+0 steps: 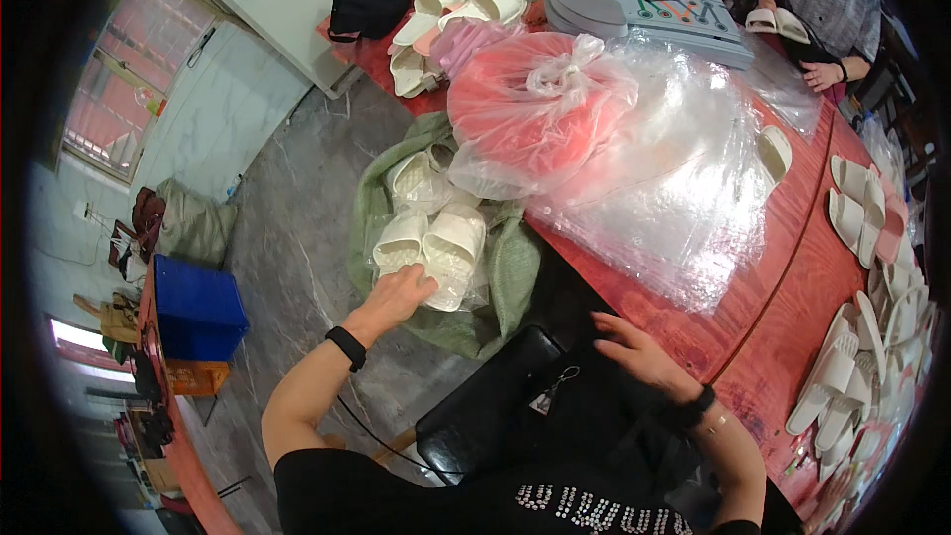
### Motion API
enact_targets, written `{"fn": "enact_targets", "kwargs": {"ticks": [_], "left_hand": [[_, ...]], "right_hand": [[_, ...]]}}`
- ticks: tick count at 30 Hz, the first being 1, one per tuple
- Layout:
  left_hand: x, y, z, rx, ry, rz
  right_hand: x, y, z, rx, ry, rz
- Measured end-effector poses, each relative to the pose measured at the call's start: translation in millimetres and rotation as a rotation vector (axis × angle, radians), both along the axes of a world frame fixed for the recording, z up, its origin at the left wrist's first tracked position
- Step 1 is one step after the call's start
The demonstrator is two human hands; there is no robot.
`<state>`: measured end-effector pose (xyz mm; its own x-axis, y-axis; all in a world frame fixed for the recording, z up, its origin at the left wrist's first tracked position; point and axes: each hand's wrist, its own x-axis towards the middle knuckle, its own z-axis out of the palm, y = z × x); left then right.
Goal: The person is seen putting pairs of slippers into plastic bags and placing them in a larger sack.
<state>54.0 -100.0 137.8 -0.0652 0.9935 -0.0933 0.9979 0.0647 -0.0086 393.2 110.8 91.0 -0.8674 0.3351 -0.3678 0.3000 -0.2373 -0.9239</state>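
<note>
Black clothing with a row of studs fills the lower edge, and both forearms rise out of it. Reaching out to the person's left, the left hand [401, 292] lies with curled fingers on a bagged pair of cream slippers [433, 248]; whether it grips the bag I cannot tell. That pair sits on top of an open green sack [507, 282] of more bagged slippers, standing on the grey marbled floor [287, 238] beside the bench. Fingers loosely spread and holding nothing, the right hand [639, 349] hovers palm down above the lap, at the edge of the red wooden bench [792, 277]. Clear plastic bags [674, 188] lie heaped on the bench beside a knotted pink bag [535, 109]. Loose cream slippers [852, 376] crowd the right end. A blue crate [198, 307] stands on the floor at far left.
</note>
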Motion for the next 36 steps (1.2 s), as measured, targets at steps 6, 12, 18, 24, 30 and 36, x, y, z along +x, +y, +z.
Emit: {"fn": "enact_targets", "kwargs": {"ticks": [6,12,18,24,30,36], "left_hand": [[-2,20,-36,0.017,-0.054,0.012],[9,29,-92,0.038,-0.104,0.14],[-1,51,-140,0.115,-0.303,0.215],[69,51,-187,0.127,-0.513,0.386],[79,28,-171,-0.14,-0.483,0.089],[51,48,-186,-0.316,-0.322,-0.141]], "right_hand": [[-136,-43,-20,0.563,-0.147,0.342],[-160,-45,-48,0.629,-0.156,0.211],[-150,-38,-39,0.664,-0.121,0.161],[-131,-52,-29,0.668,0.018,0.192],[-105,-38,-26,0.544,0.043,0.16],[-95,-31,-49,0.64,0.089,0.101]]}}
